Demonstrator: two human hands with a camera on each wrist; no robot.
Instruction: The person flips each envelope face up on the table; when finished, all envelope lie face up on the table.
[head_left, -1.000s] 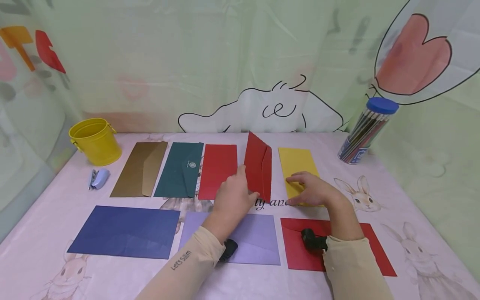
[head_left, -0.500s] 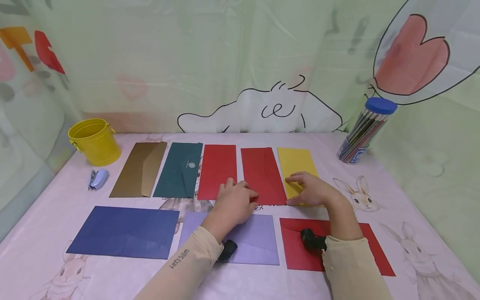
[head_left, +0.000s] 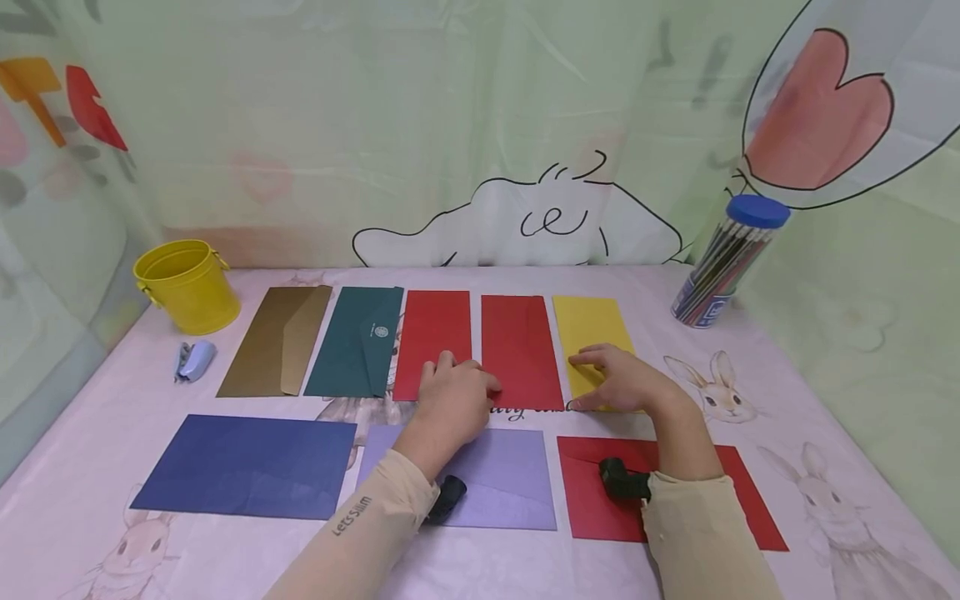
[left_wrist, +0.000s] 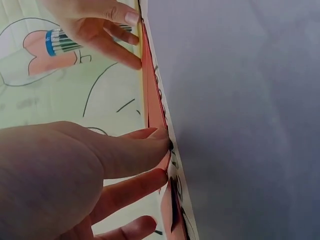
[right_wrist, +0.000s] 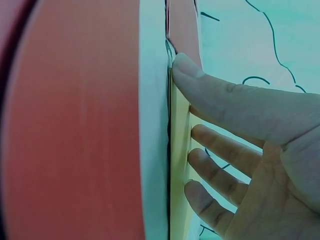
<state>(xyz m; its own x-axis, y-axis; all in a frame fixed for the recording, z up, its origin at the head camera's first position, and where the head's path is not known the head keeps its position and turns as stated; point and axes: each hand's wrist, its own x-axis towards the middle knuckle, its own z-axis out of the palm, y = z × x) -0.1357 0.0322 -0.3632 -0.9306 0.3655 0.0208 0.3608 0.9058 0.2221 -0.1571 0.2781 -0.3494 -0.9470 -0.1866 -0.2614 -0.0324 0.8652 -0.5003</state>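
A back row of upright-laid envelopes holds brown, dark green, red, a second red and yellow ones, all flat on the table. My left hand lies over the near end of the two red envelopes; in the left wrist view its thumb touches a red envelope's near edge. My right hand rests on the yellow envelope with fingers spread; in the right wrist view its thumb lies by that envelope's near corner. Neither hand grips anything.
Blue, lavender and red envelopes lie sideways in front, partly under the forearms. A yellow bucket and a small lilac stapler stand at the left. A blue-lidded jar of pencils stands back right.
The second red envelope, raised on edge a second ago, has come down flat beside the first. My left hand has let go and drawn slightly left and nearer. The right hand stays put.
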